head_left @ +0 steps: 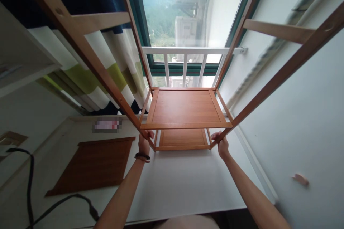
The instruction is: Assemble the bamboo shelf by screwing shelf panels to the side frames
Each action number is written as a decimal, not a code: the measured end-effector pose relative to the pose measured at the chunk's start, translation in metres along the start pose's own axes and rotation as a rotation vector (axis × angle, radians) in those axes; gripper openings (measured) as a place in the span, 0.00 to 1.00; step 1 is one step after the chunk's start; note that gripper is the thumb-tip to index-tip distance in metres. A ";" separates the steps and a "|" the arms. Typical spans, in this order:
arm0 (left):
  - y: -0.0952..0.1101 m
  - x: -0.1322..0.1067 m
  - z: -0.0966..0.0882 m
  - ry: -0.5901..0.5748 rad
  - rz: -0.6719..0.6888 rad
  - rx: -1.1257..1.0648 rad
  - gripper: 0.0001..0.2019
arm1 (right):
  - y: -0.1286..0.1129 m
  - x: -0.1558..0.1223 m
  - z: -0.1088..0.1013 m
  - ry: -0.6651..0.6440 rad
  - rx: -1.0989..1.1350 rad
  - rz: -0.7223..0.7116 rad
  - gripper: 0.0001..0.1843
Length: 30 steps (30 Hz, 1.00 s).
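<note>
A brown wooden shelf rack [188, 105] stands upright in front of me, with two panels fitted low between its four posts. My left hand [144, 143] is closed around the front left post just below the upper of these panels. On the other side my right hand [222, 146] grips the front right post at about the same height. A dark bracelet circles my left wrist. To the left, a loose wooden shelf panel [94, 164] lies flat on the white surface [188, 186] under the rack.
Behind the rack is a window with a white railing [185, 50]. Striped curtains [118, 68] hang at the left. A black cable [30, 186] loops at the lower left. A white wall [301, 125] with a small pinkish hook-like piece [301, 179] rises on the right.
</note>
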<state>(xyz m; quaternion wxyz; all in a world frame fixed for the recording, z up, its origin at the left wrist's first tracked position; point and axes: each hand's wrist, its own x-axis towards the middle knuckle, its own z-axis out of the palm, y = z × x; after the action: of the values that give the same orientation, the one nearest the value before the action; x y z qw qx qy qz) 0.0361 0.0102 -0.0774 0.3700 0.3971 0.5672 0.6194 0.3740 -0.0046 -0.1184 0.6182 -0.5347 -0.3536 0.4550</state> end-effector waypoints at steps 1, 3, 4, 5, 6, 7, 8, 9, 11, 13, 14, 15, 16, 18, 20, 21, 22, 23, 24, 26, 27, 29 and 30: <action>0.000 0.000 -0.004 -0.020 0.006 0.008 0.17 | 0.004 -0.003 -0.002 0.032 -0.017 -0.008 0.19; -0.001 -0.002 -0.012 -0.061 0.015 0.014 0.15 | 0.009 -0.007 -0.006 0.081 -0.048 -0.016 0.17; -0.002 -0.002 -0.016 -0.078 0.010 0.020 0.15 | 0.010 -0.009 -0.009 0.094 -0.070 -0.020 0.17; -0.004 -0.003 -0.019 -0.092 0.002 0.024 0.15 | 0.011 -0.009 -0.011 0.102 -0.100 -0.024 0.17; -0.006 -0.004 -0.022 -0.105 -0.010 0.029 0.17 | 0.010 -0.009 -0.014 0.119 -0.137 -0.024 0.17; -0.008 -0.004 -0.025 -0.117 -0.023 0.035 0.19 | 0.009 -0.009 -0.015 0.151 -0.175 -0.020 0.16; -0.010 -0.004 -0.027 -0.128 -0.034 0.044 0.20 | 0.008 -0.009 -0.017 0.196 -0.208 -0.013 0.15; -0.012 -0.003 -0.029 -0.139 -0.044 0.057 0.21 | 0.007 -0.009 -0.017 0.254 -0.231 -0.003 0.13; -0.015 -0.001 -0.035 -0.162 -0.057 0.093 0.20 | 0.008 -0.015 -0.016 0.391 -0.246 0.024 0.10; -0.018 0.002 -0.041 -0.178 -0.065 0.136 0.18 | 0.013 -0.027 -0.010 0.488 -0.243 0.062 0.09; -0.019 0.004 -0.046 -0.187 -0.070 0.160 0.17 | 0.018 -0.035 -0.004 0.508 -0.241 0.089 0.09; -0.021 0.005 -0.050 -0.197 -0.073 0.185 0.16 | 0.022 -0.045 0.004 0.506 -0.238 0.119 0.09; -0.023 0.007 -0.055 -0.209 -0.074 0.212 0.15 | 0.027 -0.055 0.014 0.481 -0.237 0.148 0.08; -0.027 0.009 -0.066 -0.247 -0.067 0.270 0.14 | 0.037 -0.074 0.040 0.387 -0.236 0.189 0.07; -0.033 0.010 -0.077 -0.303 -0.052 0.328 0.14 | 0.045 -0.091 0.070 0.281 -0.233 0.210 0.08; -0.037 0.010 -0.083 -0.335 -0.044 0.356 0.14 | 0.048 -0.097 0.086 0.223 -0.230 0.216 0.08; -0.040 0.009 -0.089 -0.366 -0.039 0.384 0.15 | 0.050 -0.103 0.102 0.168 -0.229 0.222 0.09; -0.043 0.009 -0.095 -0.390 -0.034 0.416 0.15 | 0.052 -0.108 0.116 0.110 -0.227 0.226 0.09; -0.047 0.009 -0.101 -0.402 -0.031 0.454 0.16 | 0.053 -0.113 0.130 0.049 -0.229 0.234 0.10; -0.052 0.011 -0.114 -0.383 -0.018 0.549 0.14 | 0.055 -0.123 0.156 -0.096 -0.242 0.266 0.09; -0.055 0.013 -0.122 -0.350 -0.007 0.605 0.13 | 0.056 -0.129 0.168 -0.182 -0.252 0.294 0.08; -0.060 0.019 -0.141 -0.254 0.011 0.725 0.14 | 0.060 -0.141 0.190 -0.350 -0.272 0.359 0.04; -0.063 0.023 -0.152 -0.197 0.013 0.784 0.15 | 0.063 -0.147 0.200 -0.424 -0.282 0.393 0.03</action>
<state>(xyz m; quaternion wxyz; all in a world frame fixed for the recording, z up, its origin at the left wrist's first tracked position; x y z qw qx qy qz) -0.1114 -0.0261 -0.1448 0.2392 0.5692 0.7199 0.3171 0.1285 -0.0738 -0.1373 0.3509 -0.5662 -0.4241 0.6135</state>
